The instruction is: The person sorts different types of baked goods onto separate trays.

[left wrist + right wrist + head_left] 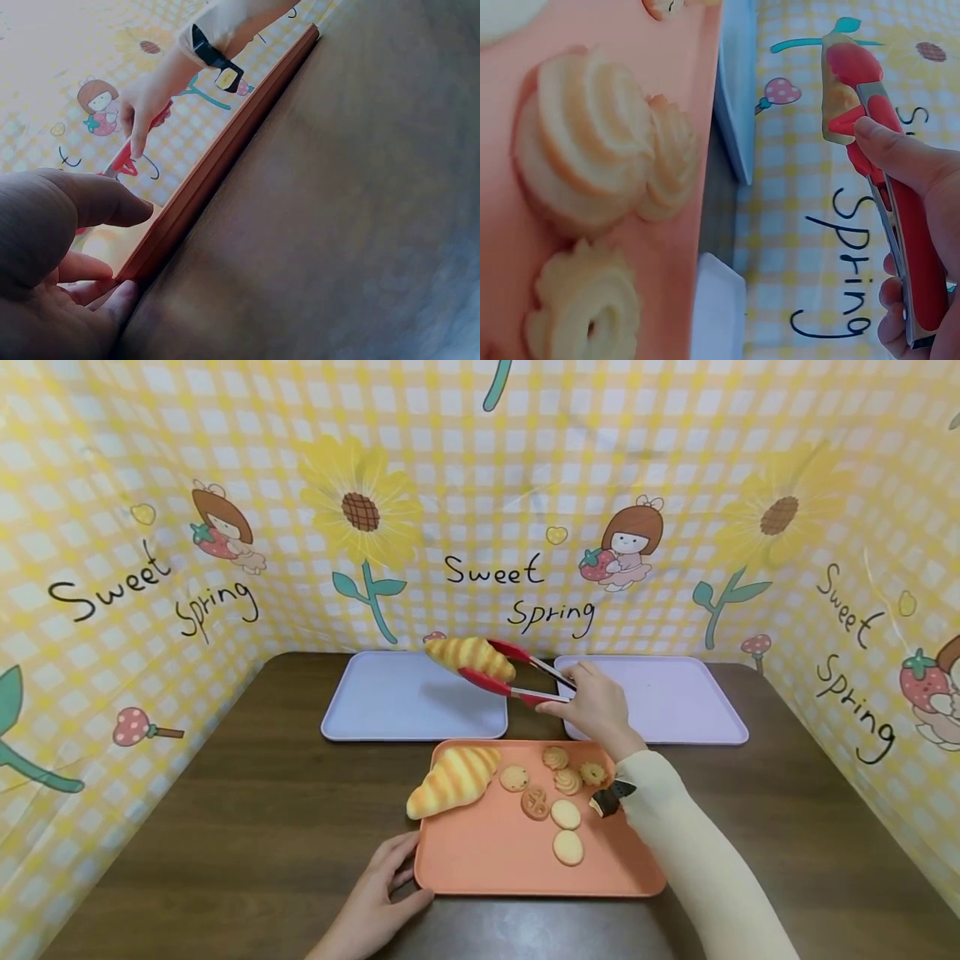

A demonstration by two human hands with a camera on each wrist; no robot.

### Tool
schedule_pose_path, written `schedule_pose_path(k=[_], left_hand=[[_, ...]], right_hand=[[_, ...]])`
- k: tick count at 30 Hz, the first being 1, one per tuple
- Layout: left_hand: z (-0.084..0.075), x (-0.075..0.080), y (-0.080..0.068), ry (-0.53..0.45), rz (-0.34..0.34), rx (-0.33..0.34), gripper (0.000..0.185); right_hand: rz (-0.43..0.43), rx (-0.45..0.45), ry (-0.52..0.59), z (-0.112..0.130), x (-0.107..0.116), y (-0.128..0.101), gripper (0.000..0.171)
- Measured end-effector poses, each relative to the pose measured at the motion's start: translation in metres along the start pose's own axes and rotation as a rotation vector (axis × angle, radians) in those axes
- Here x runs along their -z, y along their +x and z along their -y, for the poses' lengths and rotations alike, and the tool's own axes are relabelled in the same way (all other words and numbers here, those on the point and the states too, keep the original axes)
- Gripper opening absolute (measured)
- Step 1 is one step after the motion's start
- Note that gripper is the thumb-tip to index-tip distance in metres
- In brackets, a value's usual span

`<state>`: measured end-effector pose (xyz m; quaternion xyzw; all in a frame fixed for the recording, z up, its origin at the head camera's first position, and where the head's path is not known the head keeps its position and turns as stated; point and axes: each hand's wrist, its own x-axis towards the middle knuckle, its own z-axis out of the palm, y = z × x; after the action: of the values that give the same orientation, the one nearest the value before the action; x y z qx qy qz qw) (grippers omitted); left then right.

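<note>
My right hand (600, 702) grips red-and-silver tongs (911, 225). Between the red tong tips is a striped croissant (459, 653), held above the blue tray (360, 718). Down at the front, my left hand (378, 893) holds the near left corner of the orange tray (487, 864), thumb at the front edge and fingers along the side. In the left wrist view, the left thumb and fingertips meet the tray rim (202, 176). A second croissant (456, 781) lies across the orange tray's left edge.
Several cookies sit on the orange tray, among them a pretzel-shaped one (536, 802), a swirled one (592, 142) and a ring-shaped one (592, 774). A lilac tray (675, 702) stands at the back right. Patterned cloth (465, 485) walls the dark table (247, 802). A black wrist device (217, 56) rides on the right wrist.
</note>
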<state>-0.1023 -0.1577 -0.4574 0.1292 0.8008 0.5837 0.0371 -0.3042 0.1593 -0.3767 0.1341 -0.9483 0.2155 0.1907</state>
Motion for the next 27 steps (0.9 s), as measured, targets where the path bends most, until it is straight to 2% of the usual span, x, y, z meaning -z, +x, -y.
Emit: schedule_pose_path(k=[8,16,23,27], left_hand=[[0.000,-0.001,0.000,-0.003,0.000,0.021,0.068],[-0.001,0.001,-0.001,-0.014,0.014,0.048,0.068],[0.000,0.002,0.000,-0.012,0.013,0.035,0.068],[0.000,0.001,0.000,-0.009,0.010,0.012,0.067]], right_hand=[[0.056,-0.048,-0.012,-0.004,-0.018,0.015,0.068],[0.116,-0.095,-0.034,-0.006,-0.034,0.027,0.063],[0.127,-0.087,-0.046,-0.004,-0.044,0.034,0.063],[0.163,-0.089,-0.066,-0.003,-0.050,0.034,0.065]])
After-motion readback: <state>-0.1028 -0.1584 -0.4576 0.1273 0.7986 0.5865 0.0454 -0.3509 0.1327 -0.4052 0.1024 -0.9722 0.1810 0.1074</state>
